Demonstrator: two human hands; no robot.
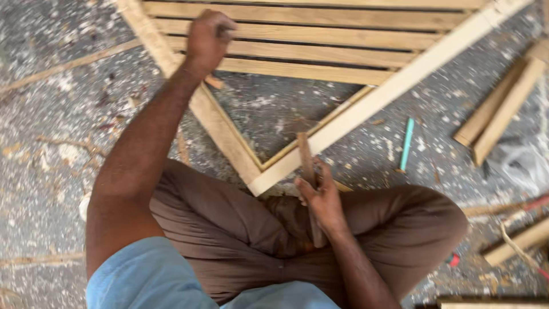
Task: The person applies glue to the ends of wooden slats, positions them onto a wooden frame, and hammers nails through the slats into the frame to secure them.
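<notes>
I sit cross-legged on the floor with a corner of a pale wooden frame (366, 106) pointing at my lap. Several slats (309, 35) run across the frame's far part. My left hand (207, 39) reaches out over the frame's left rail, fingers curled on a small piece of wood (215, 82) at the slats' end. My right hand (320, 194) rests above my knee, closed around a thin brown wooden stick (305, 154) that points toward the frame's corner and runs down over my leg.
The grey floor is strewn with sawdust and wood chips. A teal pencil-like stick (406, 144) lies right of the frame. Short wood blocks (503, 111) lie at the right edge, more offcuts (514, 240) at lower right, and a red-handled item (534, 202).
</notes>
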